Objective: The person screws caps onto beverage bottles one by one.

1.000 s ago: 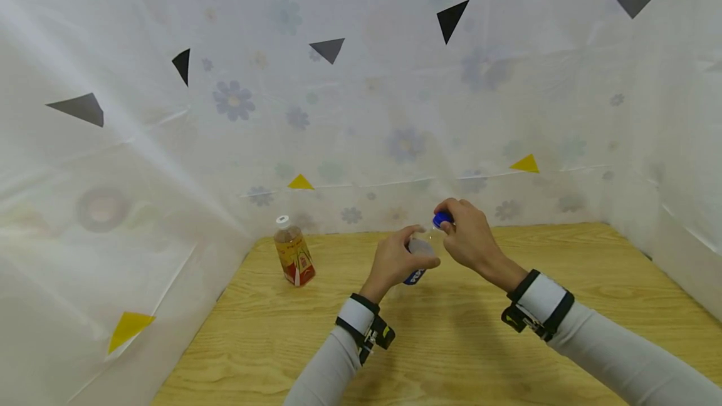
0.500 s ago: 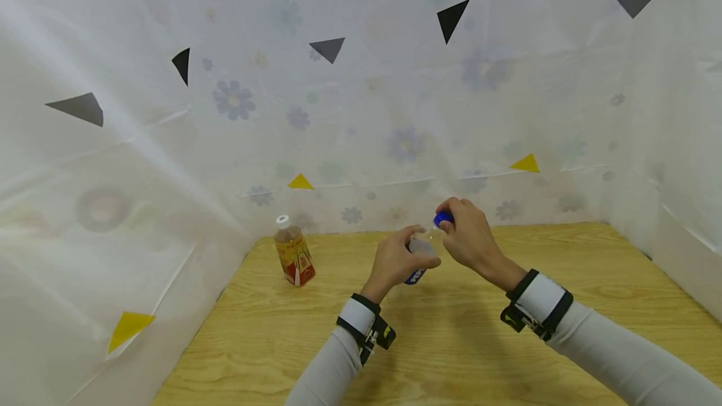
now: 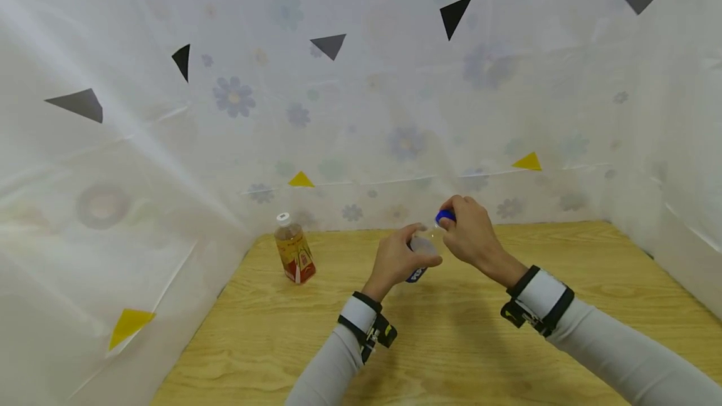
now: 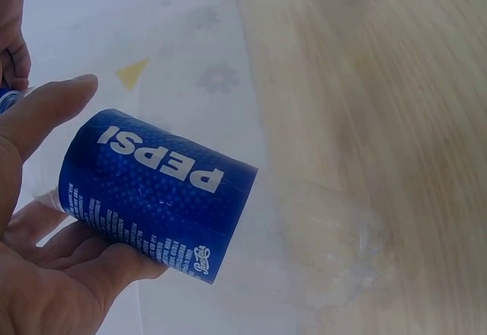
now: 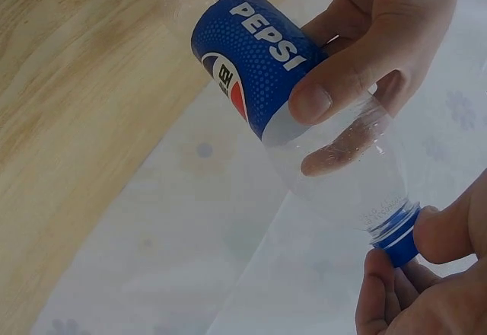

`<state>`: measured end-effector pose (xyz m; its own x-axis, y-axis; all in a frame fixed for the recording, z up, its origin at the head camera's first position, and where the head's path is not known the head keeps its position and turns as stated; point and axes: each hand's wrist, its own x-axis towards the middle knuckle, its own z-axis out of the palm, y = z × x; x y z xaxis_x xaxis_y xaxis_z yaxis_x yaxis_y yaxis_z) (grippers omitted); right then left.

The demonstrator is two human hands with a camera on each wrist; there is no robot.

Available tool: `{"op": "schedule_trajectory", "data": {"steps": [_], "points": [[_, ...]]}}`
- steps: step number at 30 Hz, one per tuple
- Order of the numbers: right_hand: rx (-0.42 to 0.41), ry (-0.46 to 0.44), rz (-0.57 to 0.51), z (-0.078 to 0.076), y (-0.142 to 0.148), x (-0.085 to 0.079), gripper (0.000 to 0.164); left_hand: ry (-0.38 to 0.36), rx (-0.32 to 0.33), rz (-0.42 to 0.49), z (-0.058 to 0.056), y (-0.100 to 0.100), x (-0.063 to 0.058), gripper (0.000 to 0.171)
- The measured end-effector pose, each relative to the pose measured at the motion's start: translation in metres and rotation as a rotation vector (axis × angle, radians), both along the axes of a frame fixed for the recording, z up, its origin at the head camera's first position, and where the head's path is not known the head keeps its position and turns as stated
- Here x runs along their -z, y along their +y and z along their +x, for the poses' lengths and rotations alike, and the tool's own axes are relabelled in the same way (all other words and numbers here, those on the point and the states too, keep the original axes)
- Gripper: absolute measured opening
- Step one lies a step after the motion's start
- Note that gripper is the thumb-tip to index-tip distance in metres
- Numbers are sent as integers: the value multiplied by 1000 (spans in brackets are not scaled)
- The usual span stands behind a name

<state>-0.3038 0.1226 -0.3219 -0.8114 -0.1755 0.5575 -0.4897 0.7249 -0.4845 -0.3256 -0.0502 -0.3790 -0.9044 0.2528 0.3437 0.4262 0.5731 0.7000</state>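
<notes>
A clear plastic Pepsi bottle (image 5: pixel 259 61) with a blue label is held tilted above the wooden table, its neck toward the right hand. In the head view, the left hand (image 3: pixel 397 259) grips the bottle around its upper body, thumb on one side and fingers on the other. At the neck, the right hand (image 3: pixel 470 237) pinches the blue cap (image 5: pixel 399 236) between thumb and fingers. The cap sits on the neck in the right wrist view. No drink shows through the clear part. The left hand hides part of the bottle in the head view.
To the left, a drink bottle (image 3: pixel 296 257) with a white cap and a yellow and red label stands upright on the wooden table (image 3: pixel 271 343). Pale plastic sheeting (image 3: pixel 361 111) with flower prints and triangle stickers encloses the table's back and sides.
The whole head view has shifted slightly. Both hands keep nearly the same hold on the bottle and cap; any turn of the cap is too small to tell.
</notes>
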Motion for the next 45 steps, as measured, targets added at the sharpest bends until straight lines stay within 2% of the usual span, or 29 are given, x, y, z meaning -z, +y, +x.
{"op": "schedule_trajectory", "data": {"steps": [16,37,45], "points": [[-6,3,-5,2,0,-1,21,21,15,5,1,0,-1,69],[-17,11,-29,4,3,0,22,-3,22,18,4,2,-2,68],[-27,-4,-30,5,0,5,29,-8,-17,29,5,-1,-1,70]]}}
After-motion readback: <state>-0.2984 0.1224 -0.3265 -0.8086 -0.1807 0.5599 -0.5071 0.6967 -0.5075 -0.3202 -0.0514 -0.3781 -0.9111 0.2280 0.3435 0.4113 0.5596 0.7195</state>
